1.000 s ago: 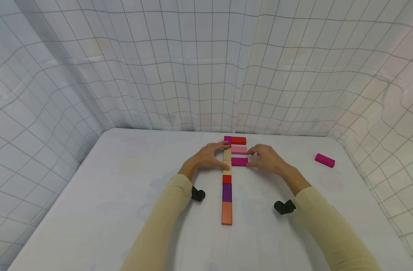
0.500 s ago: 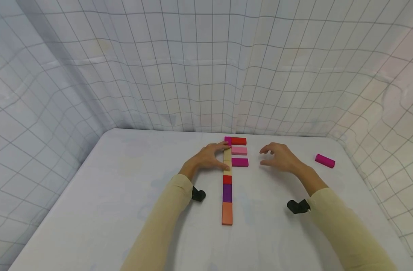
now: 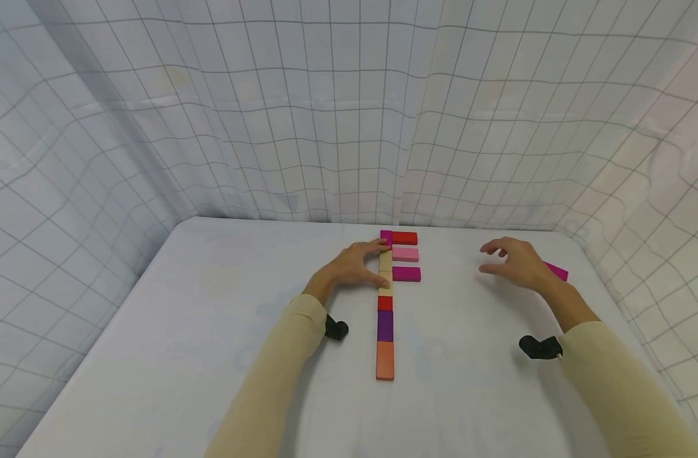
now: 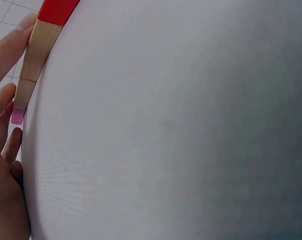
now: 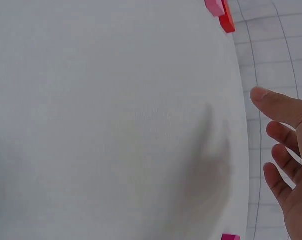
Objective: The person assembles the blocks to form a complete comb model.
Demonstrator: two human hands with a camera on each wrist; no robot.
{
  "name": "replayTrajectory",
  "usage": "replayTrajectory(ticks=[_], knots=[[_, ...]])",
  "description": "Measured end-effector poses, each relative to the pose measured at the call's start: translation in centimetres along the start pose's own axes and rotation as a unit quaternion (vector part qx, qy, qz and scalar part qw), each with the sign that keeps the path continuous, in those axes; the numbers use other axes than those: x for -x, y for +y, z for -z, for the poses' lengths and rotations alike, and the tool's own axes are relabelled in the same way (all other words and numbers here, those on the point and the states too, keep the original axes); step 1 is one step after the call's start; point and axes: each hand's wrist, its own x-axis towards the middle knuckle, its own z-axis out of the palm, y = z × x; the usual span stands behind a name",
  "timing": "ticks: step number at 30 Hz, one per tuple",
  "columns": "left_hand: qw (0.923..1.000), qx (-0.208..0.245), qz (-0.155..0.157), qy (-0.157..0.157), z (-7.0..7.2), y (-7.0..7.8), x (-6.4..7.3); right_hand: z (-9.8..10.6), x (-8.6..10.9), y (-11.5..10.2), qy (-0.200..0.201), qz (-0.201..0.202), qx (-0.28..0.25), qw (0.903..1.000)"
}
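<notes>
In the head view, a straight line of coloured blocks runs toward the person, with pale wooden blocks [image 3: 386,259], a red block [image 3: 385,303], a purple block [image 3: 385,326] and an orange block [image 3: 385,360]. My left hand [image 3: 351,264] rests on it from the left, thumb on the wood, fingertips at the magenta block [image 3: 386,235] on the far end. Three blocks jut out rightward: a red one [image 3: 405,238], a pink one [image 3: 405,254] and a magenta one [image 3: 407,274]. My right hand [image 3: 517,262] holds nothing, fingers loosely bent, beside a loose magenta block [image 3: 557,271] that it partly covers.
A white tabletop [image 3: 212,356] lies under everything. White sheets with a dark grid [image 3: 303,127] hang behind it and at both sides. A dark wrist device [image 3: 540,348] sticks out from the right sleeve, and another [image 3: 335,328] from the left.
My right hand has left the ends of the pink and magenta blocks and moved rightward to the loose magenta block. My left hand and the blocks have stayed in place.
</notes>
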Motion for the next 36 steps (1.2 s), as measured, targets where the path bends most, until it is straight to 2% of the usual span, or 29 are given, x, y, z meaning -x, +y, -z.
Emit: replayTrajectory(ticks=[7, 20, 28, 36], knots=[[1.0000, 0.004, -0.007, 0.001, 0.0, -0.1, 0.0, 2.3, 1.5, 2.1, 0.008, -0.029, 0.011, 0.9995], [1.0000, 0.002, 0.000, -0.001, 0.1, -0.3, 0.1, 4.0, 3.5, 6.5, 0.034, -0.080, 0.014, 0.9961], [1.0000, 0.003, -0.003, 0.001, 0.1, -0.2, 0.1, 4.1, 5.0, 8.7, 0.039, -0.138, -0.022, 0.9895], [1.0000, 0.003, 0.007, -0.005, 0.3, 0.4, 0.6, 3.3, 6.4, 10.4, 0.004, -0.193, -0.046, 0.9801]])
